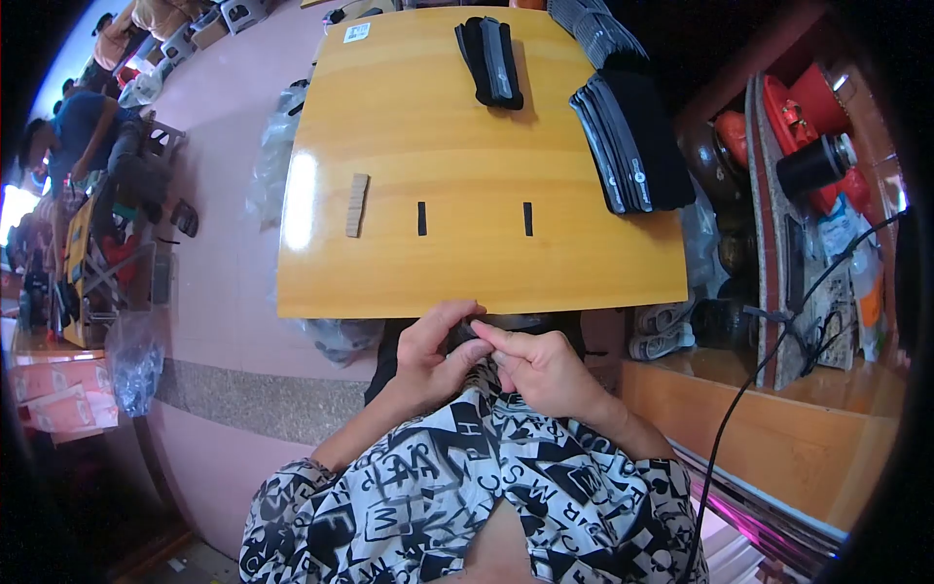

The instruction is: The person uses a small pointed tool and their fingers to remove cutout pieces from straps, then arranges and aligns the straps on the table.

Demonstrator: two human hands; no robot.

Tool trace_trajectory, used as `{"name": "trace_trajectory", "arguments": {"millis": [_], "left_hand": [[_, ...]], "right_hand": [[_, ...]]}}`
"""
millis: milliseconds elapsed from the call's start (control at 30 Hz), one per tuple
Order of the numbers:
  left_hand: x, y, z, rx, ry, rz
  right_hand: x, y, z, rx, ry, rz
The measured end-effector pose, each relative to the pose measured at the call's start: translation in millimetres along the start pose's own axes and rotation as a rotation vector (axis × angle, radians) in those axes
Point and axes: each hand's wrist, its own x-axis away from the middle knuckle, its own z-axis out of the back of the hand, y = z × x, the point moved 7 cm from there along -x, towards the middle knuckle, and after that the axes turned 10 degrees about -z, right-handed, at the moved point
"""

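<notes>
A small dark item (463,332) is pinched at the fingertips of the left hand (433,355) and right hand (545,368), just off the table's (467,277) near edge; mostly covered by fingers, shape not readable. Two short, narrow black strips, left one (422,219) and right one (528,219), are laid flat on the tabletop, roughly parallel, lengthwise away from the near edge, well apart, plain, uncovered.
</notes>
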Motion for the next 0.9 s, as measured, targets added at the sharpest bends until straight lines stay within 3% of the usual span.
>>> {"name": "trace_trajectory", "arguments": {"millis": [233,433,533,567,667,700,800,900], "left_hand": [[-4,-8,6,0.178,0.111,-0.025],[-5,-28,7,0.616,0.189,0.223],[3,-58,13,0.799,0.300,0.369],[4,-71,20,0.917,0.384,0.356],[13,-82,44,0.541,0.432,0.516],[6,-72,44,0.520,0.398,0.434],[0,-60,38,0.489,0.335,0.402],[-3,-53,36,0.291,0.246,0.275]], "right_hand": [[-6,-8,4,-0.242,-0.035,0.021],[-15,-3,5,-0.632,-0.197,-0.173],[-29,-4,15,-0.833,-0.282,0.031],[-35,-6,31,-1.062,-0.301,0.108],[-45,-11,55,-0.742,-0.142,0.041],[-50,-16,48,-0.590,-0.123,-0.001],[-81,-16,27,-0.021,0.136,0.151],[-97,-42,0,0.419,0.090,0.015]]}}
